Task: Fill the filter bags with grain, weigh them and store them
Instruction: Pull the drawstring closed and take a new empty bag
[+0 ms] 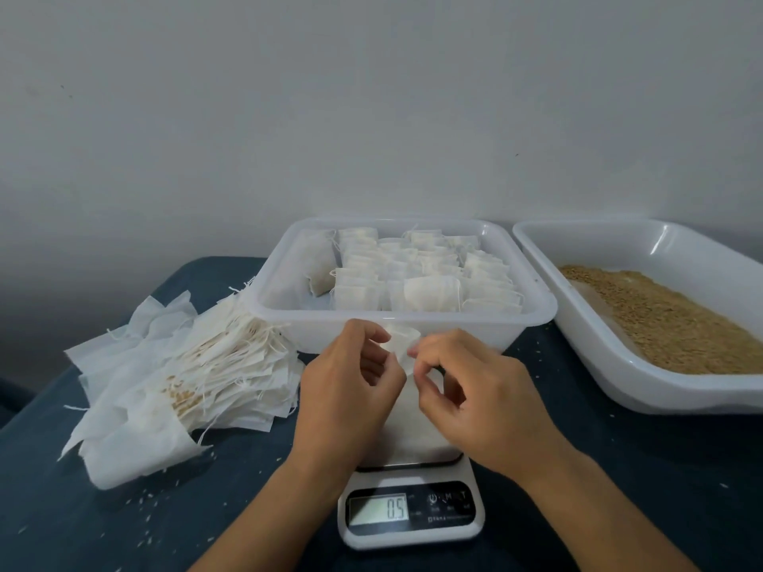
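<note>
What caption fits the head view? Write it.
Both hands, left and right, pinch a filter bag above the scale.

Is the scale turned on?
On. The scale's screen is lit and shows digits.

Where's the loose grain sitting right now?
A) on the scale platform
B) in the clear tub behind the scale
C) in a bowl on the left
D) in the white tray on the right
D: the brown grain lies spread in the white tray at the right, while the clear tub behind the scale holds filled filter bags.
</note>
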The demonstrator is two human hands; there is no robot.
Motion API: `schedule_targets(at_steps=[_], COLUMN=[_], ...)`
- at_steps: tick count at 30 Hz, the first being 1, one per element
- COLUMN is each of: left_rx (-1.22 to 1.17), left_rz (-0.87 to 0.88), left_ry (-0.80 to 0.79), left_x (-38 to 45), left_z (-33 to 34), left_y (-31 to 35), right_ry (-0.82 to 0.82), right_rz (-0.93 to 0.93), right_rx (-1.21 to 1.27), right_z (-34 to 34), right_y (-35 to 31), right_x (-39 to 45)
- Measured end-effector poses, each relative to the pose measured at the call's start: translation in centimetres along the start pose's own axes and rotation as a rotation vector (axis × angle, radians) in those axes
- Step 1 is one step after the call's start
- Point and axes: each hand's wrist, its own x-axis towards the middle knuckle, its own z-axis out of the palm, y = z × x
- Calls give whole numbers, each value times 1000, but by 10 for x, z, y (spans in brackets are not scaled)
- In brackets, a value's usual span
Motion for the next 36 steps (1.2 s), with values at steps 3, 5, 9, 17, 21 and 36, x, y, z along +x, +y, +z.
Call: schedule_targets(at_steps=[3, 5, 9, 17, 21, 36], left_rx=[-37, -122, -321, -396, -472, -551], left_rz=[12, -36, -133, -100, -127, -167], left_ry=[-32, -38, -114, -566, -739, -1187], left_x=[-2, -3, -3, 3, 7, 46], left_z=[-3, -5, -8, -28, -33, -18], left_y=[1, 6, 12, 8, 8, 37], right_ry=[-160, -213, -246, -276, -261, -291], right_rz=[17, 76, 72, 123, 146, 108], right_rx=[-113, -127, -116, 257, 385, 382], right_z=[3, 2, 1, -9, -15, -43], right_y=[5, 7, 9, 5, 3, 2], right_x=[-2, -2, -1, -1, -2, 21])
